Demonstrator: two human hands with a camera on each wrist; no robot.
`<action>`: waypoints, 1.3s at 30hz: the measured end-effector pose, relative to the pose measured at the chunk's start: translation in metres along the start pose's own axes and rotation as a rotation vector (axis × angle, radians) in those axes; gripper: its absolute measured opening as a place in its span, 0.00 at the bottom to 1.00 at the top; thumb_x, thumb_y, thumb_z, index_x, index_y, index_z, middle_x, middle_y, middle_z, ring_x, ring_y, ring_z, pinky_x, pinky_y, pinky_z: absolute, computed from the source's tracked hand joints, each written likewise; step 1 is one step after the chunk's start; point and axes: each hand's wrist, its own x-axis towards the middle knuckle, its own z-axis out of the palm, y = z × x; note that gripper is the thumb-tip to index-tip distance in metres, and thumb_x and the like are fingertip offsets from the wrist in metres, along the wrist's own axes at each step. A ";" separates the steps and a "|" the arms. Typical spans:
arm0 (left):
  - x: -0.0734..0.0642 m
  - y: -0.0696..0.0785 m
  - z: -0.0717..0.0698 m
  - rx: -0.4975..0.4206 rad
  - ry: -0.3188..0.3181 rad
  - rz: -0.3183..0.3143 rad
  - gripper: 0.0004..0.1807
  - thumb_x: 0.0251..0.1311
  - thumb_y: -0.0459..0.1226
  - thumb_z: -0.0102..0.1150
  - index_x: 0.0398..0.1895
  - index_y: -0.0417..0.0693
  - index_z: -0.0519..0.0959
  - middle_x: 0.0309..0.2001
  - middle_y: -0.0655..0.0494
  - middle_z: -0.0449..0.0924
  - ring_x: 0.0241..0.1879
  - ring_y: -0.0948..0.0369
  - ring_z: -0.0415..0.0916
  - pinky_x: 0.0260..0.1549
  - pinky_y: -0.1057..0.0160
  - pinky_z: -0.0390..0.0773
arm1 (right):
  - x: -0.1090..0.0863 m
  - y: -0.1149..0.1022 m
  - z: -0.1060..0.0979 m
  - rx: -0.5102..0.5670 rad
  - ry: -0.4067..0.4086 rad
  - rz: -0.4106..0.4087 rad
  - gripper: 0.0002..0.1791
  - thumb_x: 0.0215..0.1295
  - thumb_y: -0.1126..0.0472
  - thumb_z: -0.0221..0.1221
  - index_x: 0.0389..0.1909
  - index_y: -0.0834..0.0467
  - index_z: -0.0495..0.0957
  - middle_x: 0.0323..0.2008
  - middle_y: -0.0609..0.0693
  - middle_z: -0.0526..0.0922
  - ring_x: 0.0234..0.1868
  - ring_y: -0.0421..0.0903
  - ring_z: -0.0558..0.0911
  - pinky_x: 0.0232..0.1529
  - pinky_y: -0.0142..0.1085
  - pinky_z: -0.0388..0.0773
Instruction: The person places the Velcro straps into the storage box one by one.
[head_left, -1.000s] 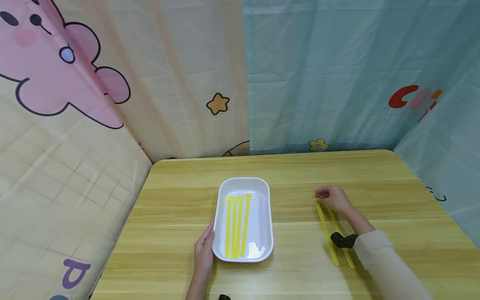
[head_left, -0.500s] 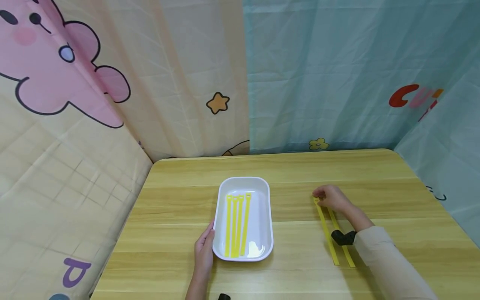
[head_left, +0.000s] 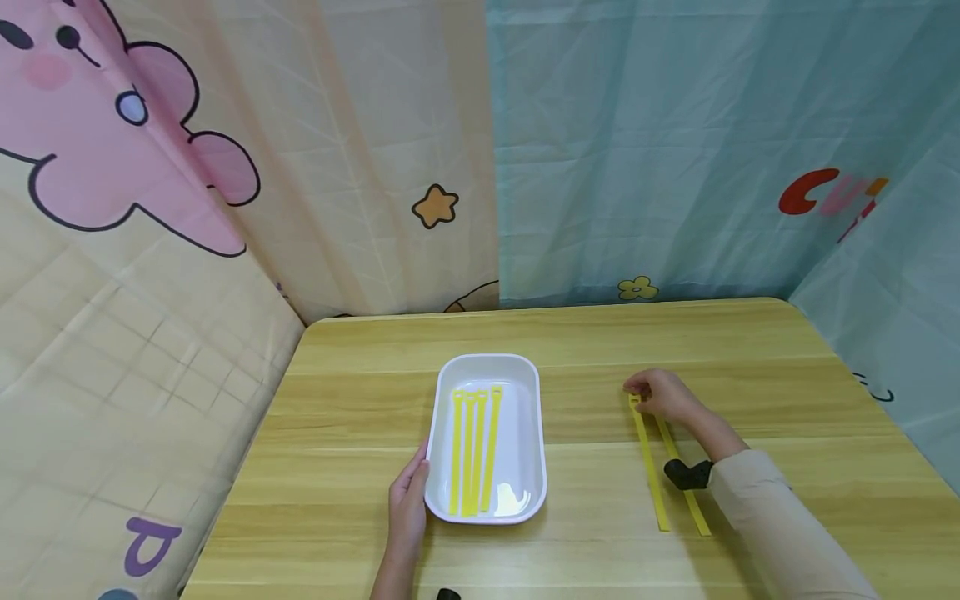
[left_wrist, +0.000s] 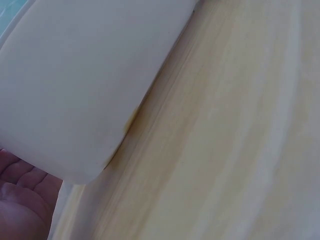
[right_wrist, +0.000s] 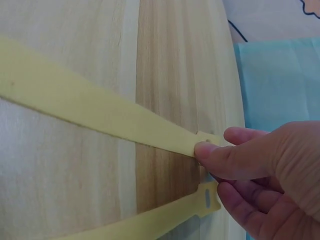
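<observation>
A white tray [head_left: 531,433] stands left of the table's middle, with several yellow cable straps [head_left: 470,454] laid lengthwise inside. My left hand [head_left: 408,504] holds the tray by its near left side; in the left wrist view its fingers [left_wrist: 30,177] lie against the outer wall, partly hidden. To the right, two more yellow straps lie on the table side by side. My right hand [head_left: 666,397] pinches the slotted far end of the left strap [head_left: 649,475] between thumb and fingers. The other strap [right_wrist: 207,199] lies just beside the fingertips, its slotted head showing in the right wrist view.
A wooden table [head_left: 360,400] carries everything. Printed curtains [head_left: 637,167] hang behind its far edge and along both sides. A black wrist device [head_left: 687,475] on the right arm covers part of the right-hand strap.
The near end of the left strap on the table has swung slightly left. My right hand has shifted a little leftward at its far end. The left hand and tray stay still.
</observation>
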 end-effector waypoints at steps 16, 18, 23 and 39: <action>0.000 0.000 -0.001 -0.007 -0.021 0.017 0.20 0.68 0.31 0.40 0.60 0.27 0.63 0.62 0.42 0.63 0.62 0.61 0.59 0.56 0.73 0.64 | 0.000 -0.003 -0.001 -0.011 0.043 0.035 0.07 0.52 0.77 0.59 0.33 0.69 0.80 0.29 0.56 0.80 0.32 0.49 0.78 0.33 0.42 0.78; 0.000 0.000 -0.001 -0.010 -0.019 0.019 0.20 0.68 0.31 0.41 0.60 0.27 0.63 0.62 0.42 0.63 0.62 0.60 0.58 0.56 0.73 0.64 | 0.000 -0.004 -0.003 -0.015 0.050 0.041 0.06 0.54 0.76 0.58 0.32 0.68 0.80 0.29 0.56 0.80 0.31 0.48 0.77 0.33 0.42 0.78; 0.000 0.001 -0.001 -0.002 -0.011 0.015 0.20 0.68 0.30 0.40 0.60 0.27 0.64 0.62 0.42 0.63 0.63 0.56 0.57 0.55 0.73 0.64 | -0.003 -0.011 -0.012 -0.005 0.095 0.004 0.06 0.55 0.76 0.56 0.32 0.69 0.80 0.29 0.56 0.80 0.31 0.49 0.77 0.29 0.39 0.78; 0.001 -0.002 -0.001 0.054 0.003 0.029 0.20 0.68 0.32 0.40 0.59 0.29 0.65 0.62 0.42 0.63 0.63 0.53 0.57 0.55 0.74 0.64 | -0.011 -0.013 -0.029 0.015 0.146 -0.061 0.07 0.55 0.76 0.58 0.34 0.70 0.80 0.31 0.58 0.82 0.32 0.53 0.79 0.33 0.45 0.80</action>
